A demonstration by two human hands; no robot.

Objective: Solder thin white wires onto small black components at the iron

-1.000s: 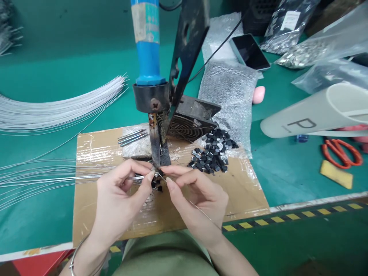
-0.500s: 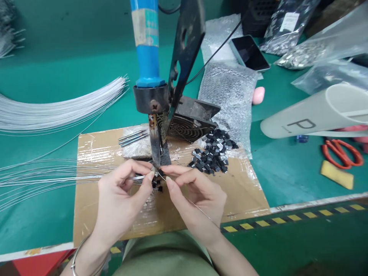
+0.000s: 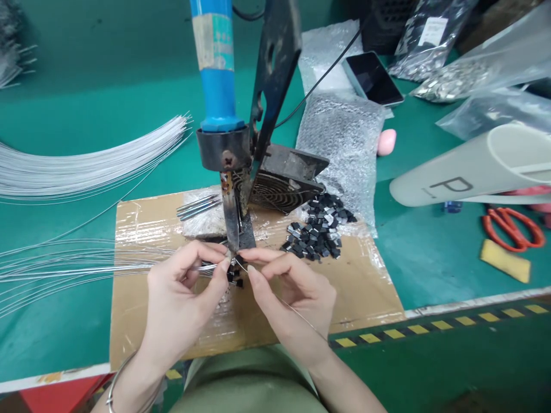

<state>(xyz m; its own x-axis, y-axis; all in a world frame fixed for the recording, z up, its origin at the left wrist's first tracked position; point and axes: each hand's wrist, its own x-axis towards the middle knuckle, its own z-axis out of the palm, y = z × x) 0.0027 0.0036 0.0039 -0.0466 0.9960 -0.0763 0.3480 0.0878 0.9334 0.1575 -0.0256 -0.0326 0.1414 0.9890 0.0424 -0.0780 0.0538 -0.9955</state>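
A blue-handled soldering iron [image 3: 218, 97] is clamped upright in a black stand [image 3: 275, 69], its tip pointing down between my hands. My left hand [image 3: 185, 298] pinches thin pale wire [image 3: 133, 267] just left of the tip, and its fingertips partly hide the wire end. In my right hand [image 3: 297, 304], thumb and fingers are closed on a strand of solder wire [image 3: 301, 315] that reaches the tip and trails across the palm. Small black connectors [image 3: 235, 279] lie right under the fingertips. Whether the solder touches the joint is too small to tell.
Cardboard [image 3: 361, 292] covers the work area. A pile of black connectors [image 3: 318, 229] lies right of a small fan [image 3: 284, 183]. At left is a wire bundle [image 3: 86, 172]. Bubble wrap [image 3: 340, 137], a phone [image 3: 374, 77], a white cup [image 3: 456, 172] and red scissors [image 3: 512, 229] are at right.
Almost nothing differs. My right hand has shifted very slightly left, and the iron appears a little further left in the view. Both pinches stay closed.
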